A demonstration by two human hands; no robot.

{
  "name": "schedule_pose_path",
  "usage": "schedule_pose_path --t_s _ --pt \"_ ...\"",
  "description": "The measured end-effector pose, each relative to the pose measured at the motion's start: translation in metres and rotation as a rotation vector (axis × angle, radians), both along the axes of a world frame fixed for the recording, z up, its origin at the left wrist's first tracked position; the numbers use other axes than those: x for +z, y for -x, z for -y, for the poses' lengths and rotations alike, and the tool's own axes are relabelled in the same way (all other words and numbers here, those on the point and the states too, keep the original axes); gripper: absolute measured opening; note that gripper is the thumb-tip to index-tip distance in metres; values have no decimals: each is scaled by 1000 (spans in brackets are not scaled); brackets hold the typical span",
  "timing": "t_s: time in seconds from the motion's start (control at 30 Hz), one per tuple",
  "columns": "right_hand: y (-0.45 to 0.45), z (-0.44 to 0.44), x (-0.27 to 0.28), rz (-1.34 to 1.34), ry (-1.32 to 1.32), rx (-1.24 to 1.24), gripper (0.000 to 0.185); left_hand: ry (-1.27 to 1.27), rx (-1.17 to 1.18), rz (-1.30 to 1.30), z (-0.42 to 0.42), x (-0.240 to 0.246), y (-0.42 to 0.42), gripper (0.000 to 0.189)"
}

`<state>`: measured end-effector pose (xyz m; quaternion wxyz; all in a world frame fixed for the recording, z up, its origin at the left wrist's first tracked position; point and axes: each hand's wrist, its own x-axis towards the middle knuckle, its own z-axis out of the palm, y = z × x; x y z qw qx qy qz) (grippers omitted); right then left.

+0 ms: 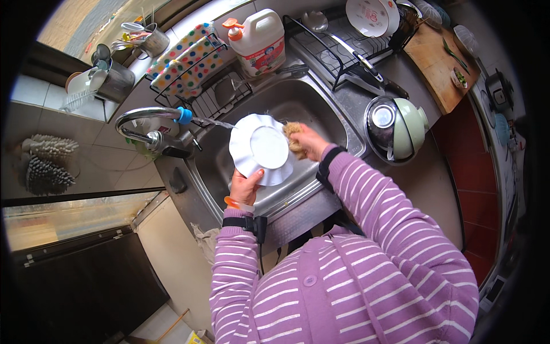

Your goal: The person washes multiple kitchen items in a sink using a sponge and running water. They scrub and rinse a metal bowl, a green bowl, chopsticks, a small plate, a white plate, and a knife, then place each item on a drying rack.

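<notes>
My left hand (245,185) grips the near edge of a white plate with a wavy rim (269,147), its underside with the foot ring facing up. My right hand (310,142) holds a tan scrubber (295,139) against the plate's right edge. Both are above a stainless steel sink (296,101). Water (215,122) runs from the curved chrome faucet (146,112) with a blue nozzle (184,115) towards the plate's upper left rim. The fingers of my left hand under the plate are hidden.
Right of the sink stand nested metal and pale green bowls (401,129). Behind it are a white pump jug (262,47), a black wire rack (339,47) with a ladle (318,23), and polka-dot cloths (187,64) in a holder. A wooden cutting board (442,60) lies at the upper right.
</notes>
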<state>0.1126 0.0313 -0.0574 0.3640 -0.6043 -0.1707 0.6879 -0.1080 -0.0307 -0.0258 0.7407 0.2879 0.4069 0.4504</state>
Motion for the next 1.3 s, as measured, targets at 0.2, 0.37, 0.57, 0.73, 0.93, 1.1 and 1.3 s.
schedule_pose_path --t_s 0.2,0.37,0.57,0.73,0.93,1.1,1.3 --pt "10 11 1 -161 -284 -129 50 180 -82 8 -1 21 9 59" --pt "9 -3 10 269 -540 207 41 157 80 -94 -9 21 6 49" --pt "68 31 29 674 -995 251 40 75 93 -336 -7 -12 -9 46" --pt "79 19 39 729 -1259 374 43 -29 89 -290 3 -20 -4 34" --pt "80 18 41 825 -1160 339 43 -24 20 -301 12 -14 4 28" --pt "71 8 28 995 -1141 335 38 -54 47 -230 20 -6 12 22" --pt "62 9 13 781 -952 282 41 -13 220 -70 18 -3 15 23"
